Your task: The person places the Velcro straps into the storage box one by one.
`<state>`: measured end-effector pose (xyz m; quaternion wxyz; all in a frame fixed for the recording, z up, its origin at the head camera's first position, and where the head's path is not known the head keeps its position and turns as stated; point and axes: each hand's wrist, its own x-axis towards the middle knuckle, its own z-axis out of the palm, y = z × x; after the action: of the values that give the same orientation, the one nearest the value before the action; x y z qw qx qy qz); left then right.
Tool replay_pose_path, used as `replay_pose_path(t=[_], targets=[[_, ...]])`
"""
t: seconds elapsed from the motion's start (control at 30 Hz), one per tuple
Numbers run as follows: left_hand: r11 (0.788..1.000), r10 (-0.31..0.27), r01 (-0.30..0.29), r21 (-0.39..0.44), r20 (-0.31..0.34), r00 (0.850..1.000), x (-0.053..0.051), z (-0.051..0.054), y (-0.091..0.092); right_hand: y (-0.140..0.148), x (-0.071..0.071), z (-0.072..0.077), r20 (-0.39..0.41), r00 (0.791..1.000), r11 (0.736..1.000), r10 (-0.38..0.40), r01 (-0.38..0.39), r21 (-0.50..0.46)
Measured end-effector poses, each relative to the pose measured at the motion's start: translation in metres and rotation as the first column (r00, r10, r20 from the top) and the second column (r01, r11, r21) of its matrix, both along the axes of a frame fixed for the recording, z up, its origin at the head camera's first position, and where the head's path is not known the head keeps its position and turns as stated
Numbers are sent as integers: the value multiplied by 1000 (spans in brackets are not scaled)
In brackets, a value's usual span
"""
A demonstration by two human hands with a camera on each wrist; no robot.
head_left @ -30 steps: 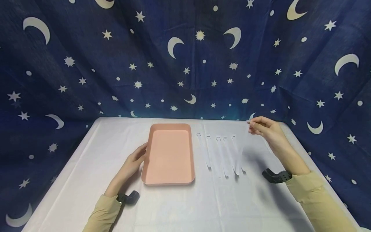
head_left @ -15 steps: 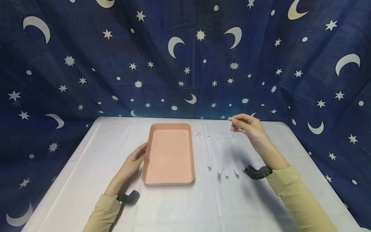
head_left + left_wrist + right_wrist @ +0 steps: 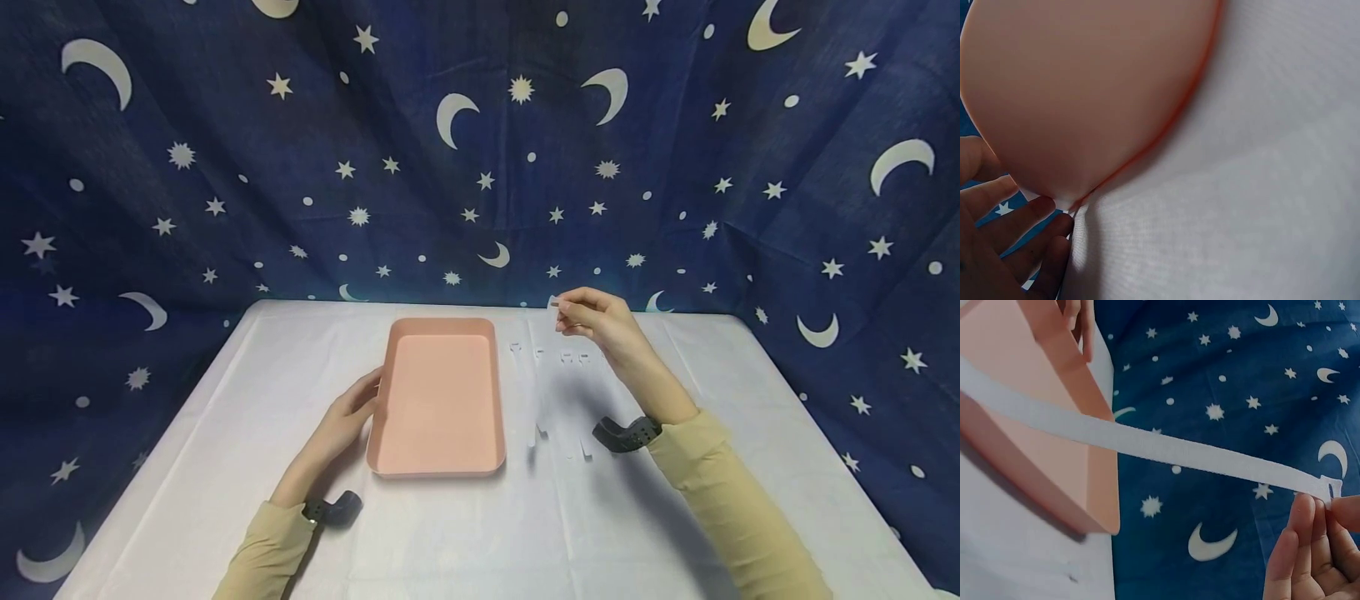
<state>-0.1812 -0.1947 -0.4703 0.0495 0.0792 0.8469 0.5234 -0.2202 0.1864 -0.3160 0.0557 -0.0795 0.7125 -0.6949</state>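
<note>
My right hand pinches the slotted head of a white strap between thumb and fingertips. The strap hangs above the table just right of the pink tray, and its free end crosses in front of the tray in the right wrist view. Against the tray's left side rests my left hand. In the left wrist view its fingers are extended, with tips at the tray's outer wall. More white straps with slotted heads, such as one strap, lie side by side under the right hand, partly hidden by it.
A white cloth covers the table. Behind it hangs a dark blue curtain with moons and stars. The tray shows a bare bottom and a raised rim all round.
My right hand has moved left toward the tray, carrying the pinched strap over the straps on the table. The left hand and tray have stayed in place.
</note>
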Motion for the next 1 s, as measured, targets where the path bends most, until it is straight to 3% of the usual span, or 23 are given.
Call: replay_pose_path(t=[0.47, 1.0], targets=[[1000, -6, 6, 15, 2, 1000, 0, 0, 1, -42, -14, -7, 115, 993, 1000, 18, -17, -12], [1000, -2, 2, 12, 17, 1000, 0, 1, -1, -95, -35, -33, 225, 972, 992, 60, -34, -121]])
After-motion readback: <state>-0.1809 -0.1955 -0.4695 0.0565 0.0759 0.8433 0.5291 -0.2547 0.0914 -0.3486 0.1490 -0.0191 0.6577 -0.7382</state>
